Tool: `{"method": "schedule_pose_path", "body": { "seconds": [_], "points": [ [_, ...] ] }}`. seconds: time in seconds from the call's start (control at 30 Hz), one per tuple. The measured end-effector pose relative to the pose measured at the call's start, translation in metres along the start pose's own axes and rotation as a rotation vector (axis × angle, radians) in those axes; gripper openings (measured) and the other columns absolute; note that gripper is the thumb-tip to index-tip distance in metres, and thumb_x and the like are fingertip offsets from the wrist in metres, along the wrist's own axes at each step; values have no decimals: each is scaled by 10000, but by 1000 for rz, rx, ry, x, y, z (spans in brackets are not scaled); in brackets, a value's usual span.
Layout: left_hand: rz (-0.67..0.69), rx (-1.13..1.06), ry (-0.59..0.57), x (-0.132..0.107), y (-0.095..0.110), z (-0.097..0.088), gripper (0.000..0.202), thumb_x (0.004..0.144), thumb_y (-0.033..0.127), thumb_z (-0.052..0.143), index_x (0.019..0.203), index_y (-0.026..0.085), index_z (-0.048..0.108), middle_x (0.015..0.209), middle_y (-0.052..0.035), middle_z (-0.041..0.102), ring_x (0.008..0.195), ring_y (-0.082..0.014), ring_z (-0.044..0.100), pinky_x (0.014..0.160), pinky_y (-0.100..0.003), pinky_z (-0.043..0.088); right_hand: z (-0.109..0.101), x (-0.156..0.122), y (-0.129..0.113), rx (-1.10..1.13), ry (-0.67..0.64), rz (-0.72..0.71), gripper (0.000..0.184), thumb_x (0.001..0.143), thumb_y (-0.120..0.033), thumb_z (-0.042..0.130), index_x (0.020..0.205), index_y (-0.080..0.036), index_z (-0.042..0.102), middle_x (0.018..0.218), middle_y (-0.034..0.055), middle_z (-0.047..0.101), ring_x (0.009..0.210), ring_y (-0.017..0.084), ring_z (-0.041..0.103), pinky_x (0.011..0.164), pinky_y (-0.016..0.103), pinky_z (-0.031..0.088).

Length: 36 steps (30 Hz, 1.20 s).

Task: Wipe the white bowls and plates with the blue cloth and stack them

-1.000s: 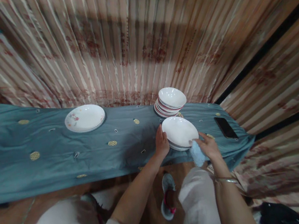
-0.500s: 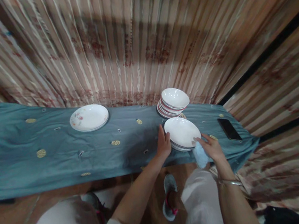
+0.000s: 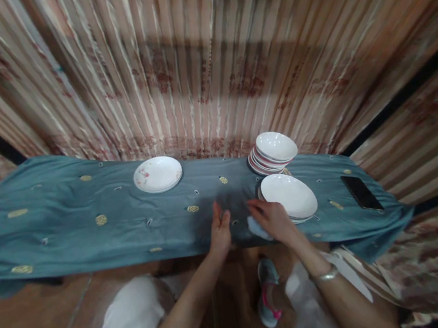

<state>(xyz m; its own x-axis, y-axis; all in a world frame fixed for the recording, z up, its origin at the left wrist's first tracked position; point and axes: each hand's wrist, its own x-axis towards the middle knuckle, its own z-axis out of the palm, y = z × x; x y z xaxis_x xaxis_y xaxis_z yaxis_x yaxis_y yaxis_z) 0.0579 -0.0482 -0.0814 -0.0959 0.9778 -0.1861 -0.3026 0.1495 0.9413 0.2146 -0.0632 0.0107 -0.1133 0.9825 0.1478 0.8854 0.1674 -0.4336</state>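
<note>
Over on the left, flowered plates (image 3: 157,174) sit on the green tablecloth (image 3: 62,237). Next, the left hand (image 3: 219,229) hangs with thumb and fingers parted, nothing in them! The right hand (image 3: 273,218) curls closed around a blue cloth (image 3: 257,228), its wrist crossing before the white plate stack (image 3: 290,195), which rests at the front below the bowls (image 3: 276,147). Far right, a phone (image 3: 362,192). Half a second ago both hands were at that stack; now they've swung left.
</note>
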Motion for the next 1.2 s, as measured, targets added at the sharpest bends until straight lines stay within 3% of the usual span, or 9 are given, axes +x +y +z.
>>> {"method": "schedule_pose_path", "body": {
  "seconds": [0.17,0.33,0.47,0.63,0.77,0.93,1.1,1.2],
  "points": [
    [-115,-149,104,13,18,-33,591,868,379,626,1430,244,501,1503,-123,520,1412,-278,459,1144,-434,390,46,51,-66,-82,-253,-177,386,991,-232,419,1313,-179,623,1276,95,705,1145,224,679,997,311,486],
    [-128,-345,133,17,26,-47,427,919,417,531,1315,259,567,1498,-103,520,1353,-274,519,1072,-454,460,74,104,-109,-222,-293,-226,472,1008,-228,355,1458,-140,466,1193,141,732,1094,245,698,955,337,510],
    [-151,-401,163,21,31,-53,464,907,555,512,1274,277,563,1448,-103,559,1292,-266,568,1041,-451,476,94,139,-134,-324,-334,-271,563,985,-152,340,1544,-96,308,1131,190,737,1049,249,710,907,344,528],
    [-167,-407,175,30,42,-59,428,932,562,457,1271,311,529,1469,-80,536,1299,-242,556,989,-403,502,115,166,-145,-391,-376,-326,590,970,-102,335,1551,-41,256,1124,245,709,1065,273,697,918,373,516],
    [-207,-448,205,35,48,-61,351,958,460,425,1250,292,522,1470,-82,533,1290,-235,558,977,-410,502,123,175,-145,-407,-388,-336,480,975,-87,316,1437,-8,421,1122,263,694,1066,285,686,927,394,505],
    [-165,-415,220,42,54,-66,338,933,509,447,1162,284,551,1403,-86,582,1296,-240,552,1003,-425,485,124,177,-145,-423,-383,-358,411,1001,-108,262,1287,-30,545,1127,259,692,1075,285,679,927,401,503],
    [-160,-445,267,52,65,-74,323,972,426,373,1233,292,509,1523,-76,475,1367,-216,486,1025,-410,474,120,178,-147,-440,-391,-390,370,992,-123,324,1241,-25,579,1146,267,677,1088,279,664,959,388,486],
    [-141,-443,272,57,71,-77,332,976,432,372,1251,311,514,1511,-62,491,1360,-214,491,1024,-410,477,117,181,-148,-453,-393,-403,354,990,-149,359,1225,-43,602,1160,255,676,1094,274,659,966,383,484]
  ]
}}
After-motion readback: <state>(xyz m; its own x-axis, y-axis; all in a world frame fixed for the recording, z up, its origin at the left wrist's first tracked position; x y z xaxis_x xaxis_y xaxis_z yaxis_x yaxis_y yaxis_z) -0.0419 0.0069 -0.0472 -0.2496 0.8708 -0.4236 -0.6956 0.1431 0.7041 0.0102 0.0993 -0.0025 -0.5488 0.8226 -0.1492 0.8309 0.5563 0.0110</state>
